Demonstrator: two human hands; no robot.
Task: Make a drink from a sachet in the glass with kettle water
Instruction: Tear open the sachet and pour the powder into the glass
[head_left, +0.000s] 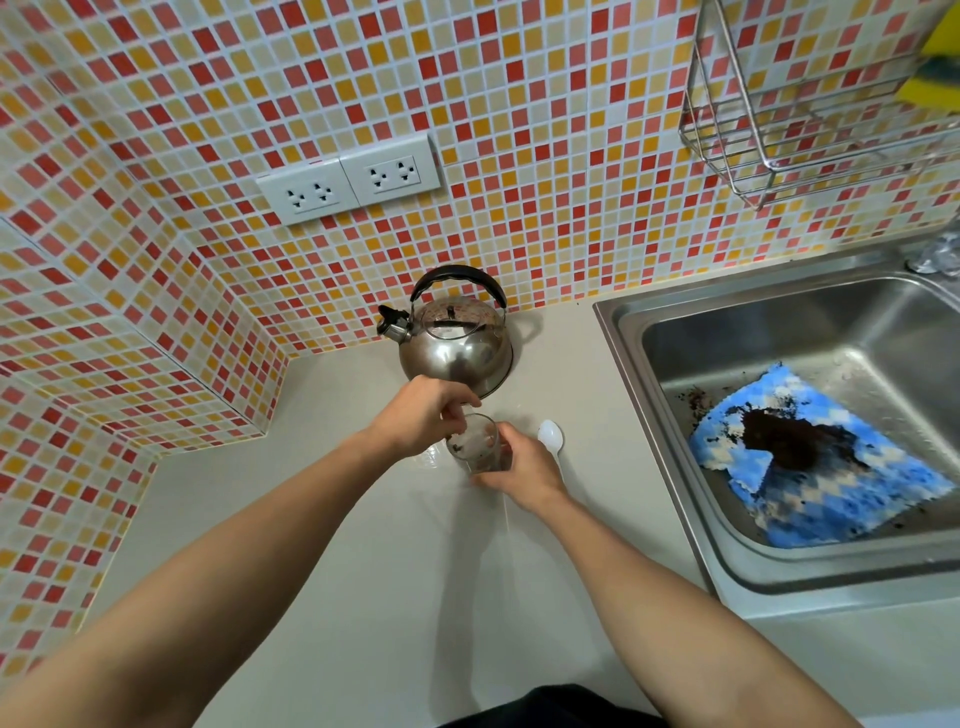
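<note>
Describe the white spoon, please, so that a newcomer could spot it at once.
Start at the steel sink; the beige counter runs along its left rim. The white spoon lies there in front of the kettle, just right of the glass: the only white plastic item.

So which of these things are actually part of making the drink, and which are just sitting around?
Part of the job: glass, held by the right hand; left hand over its rim; kettle; white spoon.

Just lying about: blue cloth in the sink, wire rack, sponge, wall sockets.
</note>
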